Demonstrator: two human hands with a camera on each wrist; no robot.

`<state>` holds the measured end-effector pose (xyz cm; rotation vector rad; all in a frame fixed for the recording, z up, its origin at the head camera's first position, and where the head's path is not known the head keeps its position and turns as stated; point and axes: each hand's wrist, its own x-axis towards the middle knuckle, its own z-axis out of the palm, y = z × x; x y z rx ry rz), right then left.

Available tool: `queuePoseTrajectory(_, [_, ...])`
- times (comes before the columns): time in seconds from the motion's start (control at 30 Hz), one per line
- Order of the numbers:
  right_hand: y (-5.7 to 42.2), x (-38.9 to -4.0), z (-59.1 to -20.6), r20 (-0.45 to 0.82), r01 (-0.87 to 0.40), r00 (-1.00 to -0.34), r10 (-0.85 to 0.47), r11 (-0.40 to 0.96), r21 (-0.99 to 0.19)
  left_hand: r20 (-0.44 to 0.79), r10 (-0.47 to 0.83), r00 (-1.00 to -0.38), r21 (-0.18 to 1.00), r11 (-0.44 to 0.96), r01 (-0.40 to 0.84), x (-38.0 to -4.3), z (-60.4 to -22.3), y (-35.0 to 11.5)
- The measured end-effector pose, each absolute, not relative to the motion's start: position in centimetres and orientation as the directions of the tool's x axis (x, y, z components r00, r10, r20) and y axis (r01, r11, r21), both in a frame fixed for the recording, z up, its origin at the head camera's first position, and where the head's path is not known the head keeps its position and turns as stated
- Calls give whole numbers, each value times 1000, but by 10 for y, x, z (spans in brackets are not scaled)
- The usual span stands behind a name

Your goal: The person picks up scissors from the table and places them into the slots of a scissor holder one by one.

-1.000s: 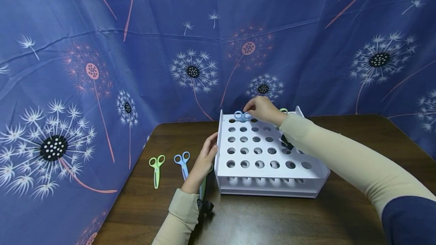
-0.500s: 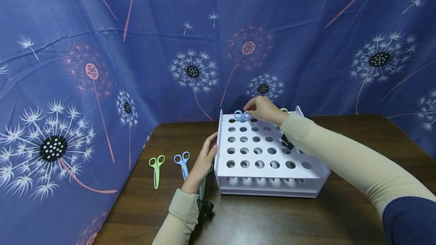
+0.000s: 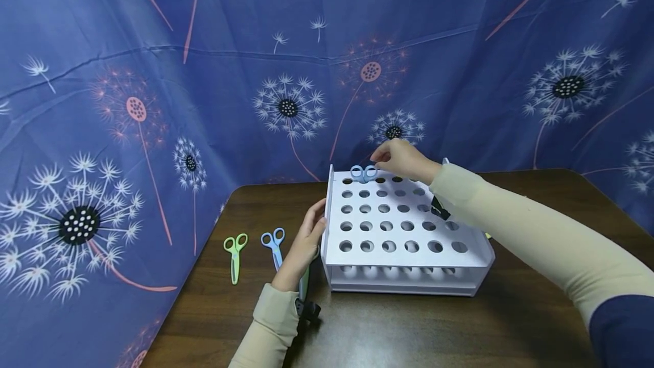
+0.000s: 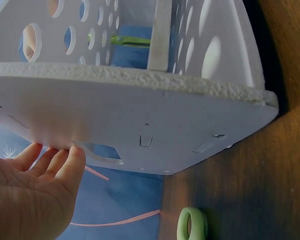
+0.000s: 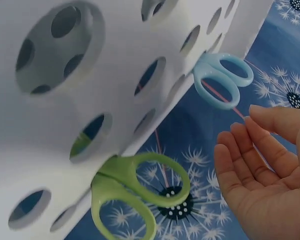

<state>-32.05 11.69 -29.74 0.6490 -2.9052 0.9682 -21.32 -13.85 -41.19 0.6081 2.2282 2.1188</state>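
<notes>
A white rack [image 3: 409, 259] with rows of round holes stands on the table. Blue scissors [image 3: 364, 179] hang handles-up in a back-row hole. My right hand [image 3: 405, 161] is just right of their handles; the right wrist view shows its loosely bent fingers apart from the blue scissors [image 5: 208, 64], holding nothing. Green scissors [image 5: 115, 170] sit in another hole; in the head view my right hand and arm cover them. My left hand [image 3: 306, 241] rests against the rack's left side, its fingertips [image 4: 76, 155] touching the panel near a cut-out slot.
Left of the rack lie green scissors [image 3: 235, 260] and blue scissors [image 3: 276, 251]. More green scissors [image 3: 304, 284] lie partly hidden under my left wrist. A small yellow-green bit [image 3: 487, 235] shows beyond the rack's right side. A blue dandelion-print cloth [image 3: 230, 101] hangs behind.
My right hand has drawn slightly right and up, away from the blue scissors, which stay in their hole. My left hand has not moved.
</notes>
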Motion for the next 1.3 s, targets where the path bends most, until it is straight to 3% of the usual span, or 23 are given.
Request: queuePoseTrajectory(1.3, [165, -300, -285, 196, -356, -934, -298, 736, -576, 254, 278, -926, 963, 18, 270, -211, -412, -137])
